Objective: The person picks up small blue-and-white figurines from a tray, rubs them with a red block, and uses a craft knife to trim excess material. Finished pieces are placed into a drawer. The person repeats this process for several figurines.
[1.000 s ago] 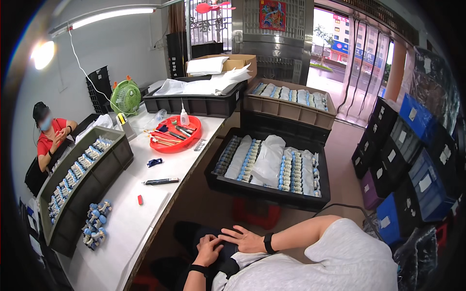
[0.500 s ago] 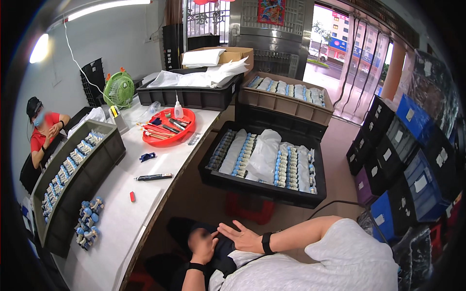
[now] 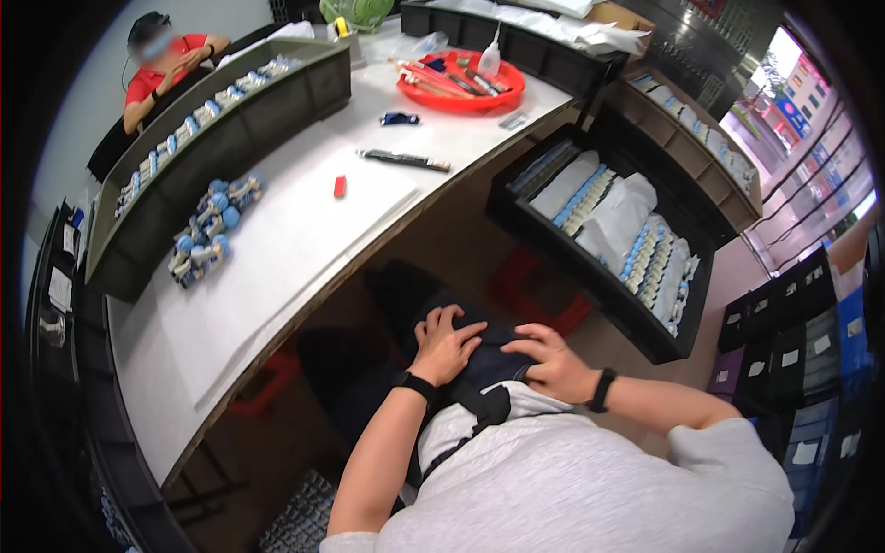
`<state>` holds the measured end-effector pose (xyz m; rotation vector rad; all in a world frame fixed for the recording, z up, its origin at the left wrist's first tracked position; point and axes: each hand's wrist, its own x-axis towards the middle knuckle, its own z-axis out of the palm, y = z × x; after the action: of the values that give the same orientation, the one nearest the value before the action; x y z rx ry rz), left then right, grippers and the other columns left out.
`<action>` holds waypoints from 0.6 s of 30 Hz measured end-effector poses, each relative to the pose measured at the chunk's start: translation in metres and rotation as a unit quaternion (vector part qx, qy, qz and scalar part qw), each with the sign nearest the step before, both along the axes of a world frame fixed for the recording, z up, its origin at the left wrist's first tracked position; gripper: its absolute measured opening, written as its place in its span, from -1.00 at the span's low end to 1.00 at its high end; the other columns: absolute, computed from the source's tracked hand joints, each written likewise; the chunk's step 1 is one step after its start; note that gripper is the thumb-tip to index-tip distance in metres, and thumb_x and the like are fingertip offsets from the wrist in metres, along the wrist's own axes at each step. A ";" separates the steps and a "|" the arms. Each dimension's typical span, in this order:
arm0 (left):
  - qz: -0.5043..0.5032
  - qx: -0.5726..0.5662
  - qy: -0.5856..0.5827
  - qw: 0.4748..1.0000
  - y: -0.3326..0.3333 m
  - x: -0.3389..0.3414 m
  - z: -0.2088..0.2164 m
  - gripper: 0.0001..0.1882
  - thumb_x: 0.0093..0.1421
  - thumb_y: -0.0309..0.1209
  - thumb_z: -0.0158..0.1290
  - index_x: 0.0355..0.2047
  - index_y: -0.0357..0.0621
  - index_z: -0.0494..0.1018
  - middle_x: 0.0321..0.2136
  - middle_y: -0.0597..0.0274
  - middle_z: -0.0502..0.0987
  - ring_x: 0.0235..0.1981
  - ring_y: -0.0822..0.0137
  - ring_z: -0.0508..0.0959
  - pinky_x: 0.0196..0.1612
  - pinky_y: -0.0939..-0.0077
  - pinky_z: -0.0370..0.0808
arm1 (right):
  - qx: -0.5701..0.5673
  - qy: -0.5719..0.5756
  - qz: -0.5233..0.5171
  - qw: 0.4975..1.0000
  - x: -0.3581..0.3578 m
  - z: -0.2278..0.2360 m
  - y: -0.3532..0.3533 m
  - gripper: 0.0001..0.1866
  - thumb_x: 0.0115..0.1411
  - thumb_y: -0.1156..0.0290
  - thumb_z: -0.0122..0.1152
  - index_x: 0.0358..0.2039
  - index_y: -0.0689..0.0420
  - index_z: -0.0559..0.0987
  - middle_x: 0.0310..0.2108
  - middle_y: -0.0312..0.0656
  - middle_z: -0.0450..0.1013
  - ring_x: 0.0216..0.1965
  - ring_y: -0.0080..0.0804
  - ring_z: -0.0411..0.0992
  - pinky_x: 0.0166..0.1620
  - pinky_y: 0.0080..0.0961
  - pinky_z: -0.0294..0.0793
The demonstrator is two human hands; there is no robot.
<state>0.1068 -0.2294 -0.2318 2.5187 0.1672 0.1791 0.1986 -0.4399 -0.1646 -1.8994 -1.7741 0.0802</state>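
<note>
Below the white surface (image 3: 277,249), both hands lie flat and empty on the dark lap: left hand (image 3: 447,343), right hand (image 3: 551,362). Nothing is grasped; any pickup means reaching up.

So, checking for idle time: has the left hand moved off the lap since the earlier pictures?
No. The left hand still rests on the dark trousers, beside the right hand, below the table edge.

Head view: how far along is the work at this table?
Done: rows of blue-capped parts fill the grey tray. In hand: nothing; the left hand and right hand rest on the dark lap cloth. Left: a loose pile of parts lies untouched on the white table.
</note>
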 end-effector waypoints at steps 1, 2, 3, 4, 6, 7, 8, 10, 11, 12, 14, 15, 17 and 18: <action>0.000 0.005 -0.005 1.000 0.000 -0.001 0.000 -0.71 0.15 -0.20 0.02 -0.10 0.27 0.51 0.02 0.17 0.26 0.12 0.09 0.13 0.10 0.08 0.04 | -0.003 0.048 -0.005 0.999 0.000 0.015 -0.010 -0.95 -0.24 0.55 0.26 -0.71 0.19 0.53 -0.08 -0.18 0.40 0.12 -0.03 0.16 0.09 -0.16 0.21; 0.002 -0.002 -0.013 1.000 0.000 -0.003 0.000 -0.70 0.14 -0.21 0.04 -0.09 0.25 0.51 0.02 0.18 0.25 0.12 0.10 0.13 0.11 0.06 0.04 | -0.018 0.074 -0.024 0.997 0.003 0.032 -0.021 -0.95 -0.24 0.55 0.26 -0.70 0.19 0.54 -0.11 -0.17 0.40 0.10 -0.02 0.17 0.10 -0.19 0.20; -0.002 -0.018 0.006 1.000 0.003 -0.004 0.003 -0.69 0.14 -0.19 0.04 -0.08 0.26 0.51 0.03 0.18 0.24 0.12 0.11 0.12 0.11 0.08 0.03 | -0.035 0.107 -0.049 0.992 0.007 0.048 -0.027 -0.96 -0.20 0.54 0.26 -0.66 0.18 0.56 -0.11 -0.18 0.41 0.08 -0.07 0.19 0.10 -0.23 0.19; -0.005 -0.032 0.024 0.999 0.007 -0.004 0.006 -0.68 0.14 -0.18 0.05 -0.07 0.27 0.50 0.04 0.18 0.23 0.13 0.13 0.11 0.12 0.10 0.03 | -0.030 0.167 -0.089 0.981 0.016 0.057 -0.030 -0.97 -0.18 0.55 0.25 -0.64 0.19 0.57 -0.11 -0.19 0.40 0.05 -0.15 0.22 0.09 -0.29 0.20; -0.005 -0.049 0.036 0.998 0.013 -0.004 0.021 -0.68 0.12 -0.23 0.10 -0.08 0.17 0.51 -0.01 0.16 0.32 0.08 0.16 0.21 0.11 0.21 0.12 | -0.005 0.388 -0.187 0.903 0.025 0.067 -0.029 -0.96 -0.14 0.55 0.24 -0.59 0.23 0.57 -0.11 -0.21 0.39 -0.03 -0.31 0.27 0.03 -0.41 0.22; -0.012 -0.113 0.025 0.993 0.015 -0.001 0.028 -0.69 0.12 -0.26 0.10 -0.10 0.11 0.51 -0.07 0.16 0.36 0.02 0.19 0.27 0.07 0.27 0.18 | 0.015 0.537 -0.235 0.810 0.026 0.072 -0.024 -0.94 -0.11 0.54 0.23 -0.57 0.25 0.57 -0.11 -0.21 0.38 -0.07 -0.39 0.30 0.00 -0.47 0.23; -0.019 -0.176 0.014 0.984 0.018 0.003 0.035 -0.70 0.12 -0.29 0.11 -0.11 0.05 0.52 -0.12 0.15 0.41 -0.03 0.23 0.33 0.03 0.32 0.24 | 0.027 0.591 -0.259 0.764 0.023 0.081 -0.016 -0.91 -0.08 0.54 0.21 -0.57 0.31 0.55 -0.14 -0.20 0.36 -0.17 -0.48 0.32 -0.05 -0.56 0.23; -0.005 -0.348 -0.030 0.937 0.018 0.008 0.057 -0.77 0.15 -0.41 0.09 -0.19 -0.21 0.52 -0.33 0.21 0.53 -0.27 0.43 0.49 -0.15 0.58 0.40 | 0.065 0.593 -0.247 0.764 0.017 0.087 0.001 -0.92 -0.07 0.54 0.21 -0.56 0.31 0.55 -0.15 -0.20 0.36 -0.20 -0.48 0.34 -0.07 -0.58 0.23; 0.014 -0.476 -0.001 0.880 0.015 0.008 0.074 -0.80 0.19 -0.42 0.06 -0.23 -0.27 0.50 -0.30 0.29 0.52 -0.30 0.55 0.47 -0.20 0.67 0.40 | 0.083 0.596 -0.240 0.762 0.016 0.087 0.007 -0.92 -0.06 0.55 0.20 -0.56 0.32 0.55 -0.16 -0.20 0.37 -0.21 -0.48 0.34 -0.07 -0.58 0.24; 0.010 -0.508 -0.037 0.861 0.012 0.007 0.086 -0.80 0.17 -0.40 0.09 -0.25 -0.26 0.50 -0.37 0.31 0.52 -0.32 0.55 0.48 -0.24 0.67 0.41 | 0.078 0.613 -0.245 0.747 0.017 0.084 0.014 -0.92 -0.05 0.55 0.20 -0.58 0.32 0.54 -0.16 -0.23 0.38 -0.21 -0.49 0.34 -0.11 -0.58 0.26; 0.014 -0.543 -0.096 0.834 0.003 0.009 0.101 -0.80 0.13 -0.39 0.13 -0.27 -0.24 0.50 -0.45 0.33 0.52 -0.36 0.56 0.48 -0.29 0.66 0.41 | 0.067 0.592 -0.263 0.759 0.011 0.080 0.031 -0.92 -0.06 0.54 0.21 -0.60 0.30 0.53 -0.17 -0.22 0.39 -0.21 -0.47 0.35 -0.13 -0.57 0.28; 0.017 -0.548 -0.121 0.827 -0.002 0.012 0.106 -0.79 0.11 -0.39 0.15 -0.28 -0.23 0.50 -0.47 0.34 0.52 -0.37 0.56 0.48 -0.30 0.66 0.41 | 0.060 0.577 -0.275 0.766 0.008 0.079 0.035 -0.91 -0.07 0.54 0.22 -0.60 0.29 0.52 -0.18 -0.22 0.40 -0.21 -0.47 0.35 -0.13 -0.56 0.29; 0.047 -0.487 -0.130 0.862 -0.004 0.017 0.107 -0.73 0.06 -0.32 0.21 -0.31 -0.25 0.49 -0.47 0.32 0.53 -0.37 0.55 0.48 -0.31 0.65 0.41 | 0.060 0.270 -0.272 0.922 0.002 0.071 0.046 -0.90 -0.18 0.50 0.27 -0.63 0.21 0.51 -0.30 -0.16 0.41 -0.19 -0.23 0.36 -0.13 -0.42 0.31; 0.055 -0.480 -0.131 0.866 -0.005 0.019 0.111 -0.73 0.06 -0.32 0.22 -0.32 -0.26 0.49 -0.47 0.31 0.53 -0.37 0.54 0.48 -0.30 0.64 0.41 | 0.087 0.162 -0.253 0.950 -0.001 0.070 0.052 -0.90 -0.19 0.50 0.26 -0.63 0.20 0.50 -0.31 -0.16 0.41 -0.16 -0.18 0.34 -0.11 -0.37 0.30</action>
<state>0.1256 -0.2341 -0.1208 1.4697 0.2207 0.3748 0.1975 -0.3880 -0.0946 -2.0138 -1.0129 0.0445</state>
